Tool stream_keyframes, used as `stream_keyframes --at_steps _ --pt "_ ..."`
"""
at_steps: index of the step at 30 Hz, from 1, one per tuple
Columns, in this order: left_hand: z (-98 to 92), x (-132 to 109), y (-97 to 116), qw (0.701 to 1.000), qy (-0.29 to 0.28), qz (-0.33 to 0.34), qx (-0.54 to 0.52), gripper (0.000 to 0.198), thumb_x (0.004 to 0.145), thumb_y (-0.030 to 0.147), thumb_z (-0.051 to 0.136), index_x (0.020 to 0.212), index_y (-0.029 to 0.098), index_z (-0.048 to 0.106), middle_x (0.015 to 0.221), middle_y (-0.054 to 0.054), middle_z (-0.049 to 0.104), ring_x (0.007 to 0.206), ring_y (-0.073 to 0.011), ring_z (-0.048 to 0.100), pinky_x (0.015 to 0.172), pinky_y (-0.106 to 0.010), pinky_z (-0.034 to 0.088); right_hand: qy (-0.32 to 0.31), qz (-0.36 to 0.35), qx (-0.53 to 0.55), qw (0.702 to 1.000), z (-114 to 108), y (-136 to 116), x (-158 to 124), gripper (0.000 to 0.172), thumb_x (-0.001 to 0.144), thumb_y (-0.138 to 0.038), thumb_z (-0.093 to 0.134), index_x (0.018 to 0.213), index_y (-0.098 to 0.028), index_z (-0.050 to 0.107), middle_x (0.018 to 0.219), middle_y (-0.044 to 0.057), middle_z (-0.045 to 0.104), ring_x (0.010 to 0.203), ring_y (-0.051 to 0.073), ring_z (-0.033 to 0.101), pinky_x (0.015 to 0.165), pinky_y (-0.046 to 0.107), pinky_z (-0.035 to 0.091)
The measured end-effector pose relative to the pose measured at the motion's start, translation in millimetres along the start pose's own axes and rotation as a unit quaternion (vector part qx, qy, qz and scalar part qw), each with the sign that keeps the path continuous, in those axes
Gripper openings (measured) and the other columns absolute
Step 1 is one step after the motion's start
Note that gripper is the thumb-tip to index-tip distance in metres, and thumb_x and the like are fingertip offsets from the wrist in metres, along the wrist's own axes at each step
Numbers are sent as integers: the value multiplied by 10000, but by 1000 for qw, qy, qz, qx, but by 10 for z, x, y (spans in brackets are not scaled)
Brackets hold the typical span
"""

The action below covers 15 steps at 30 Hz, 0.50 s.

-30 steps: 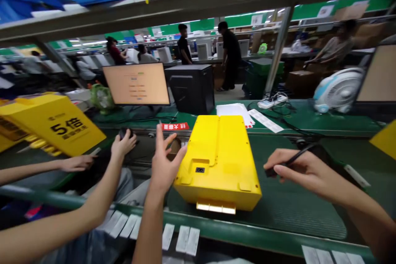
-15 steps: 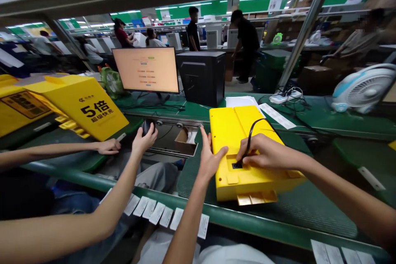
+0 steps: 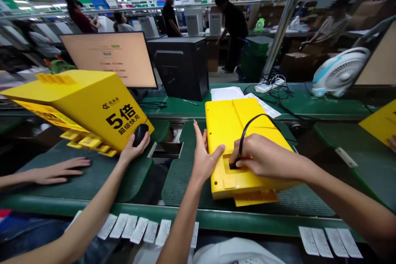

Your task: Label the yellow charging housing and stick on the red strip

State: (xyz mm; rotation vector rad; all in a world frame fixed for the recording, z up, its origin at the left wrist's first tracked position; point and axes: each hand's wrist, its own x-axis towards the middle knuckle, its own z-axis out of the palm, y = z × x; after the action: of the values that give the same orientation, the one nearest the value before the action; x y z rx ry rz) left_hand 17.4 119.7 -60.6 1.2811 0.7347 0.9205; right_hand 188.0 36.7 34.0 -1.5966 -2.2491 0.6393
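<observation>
Right hand (image 3: 262, 159) grips black plug (image 3: 234, 165) at yellow unit (image 3: 244, 144) socket, seating unconfirmed; left hand (image 3: 202, 159), fingers spread, steadies unit

The yellow casing (image 3: 238, 132) looks like smooth, slightly glossy plastic; the green mat (image 3: 182, 173) is ribbed, matt, probably rubber; the black cable (image 3: 247, 128) is matt.

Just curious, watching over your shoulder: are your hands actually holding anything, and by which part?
The right hand pinches the plug end of a black cable at the yellow case's socket. The left hand holds nothing; it rests open against the case's left side.
</observation>
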Motion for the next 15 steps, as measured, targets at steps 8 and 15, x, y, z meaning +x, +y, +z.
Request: stream_keyframes --at_steps 8,15 --pt "86 -5 14 1000 2 -18 -5 1220 843 341 789 1581 416 -181 1672 -56 284 1457 -266 448 1203 -426 413 -11 11 -38 999 -35 64 -73 212 833 -5 639 880 -146 790 880 74 745 837 200 684 712 262 440" --pt "245 43 88 998 -17 -20 56 1225 855 411 759 1568 385 -236 1658 -94 308 1456 -298 449 1198 -475 420 29 29 -66 997 28 75 -110 104 817 -46 663 799 -122 733 813 88 733 777 208 666 611 271 364"
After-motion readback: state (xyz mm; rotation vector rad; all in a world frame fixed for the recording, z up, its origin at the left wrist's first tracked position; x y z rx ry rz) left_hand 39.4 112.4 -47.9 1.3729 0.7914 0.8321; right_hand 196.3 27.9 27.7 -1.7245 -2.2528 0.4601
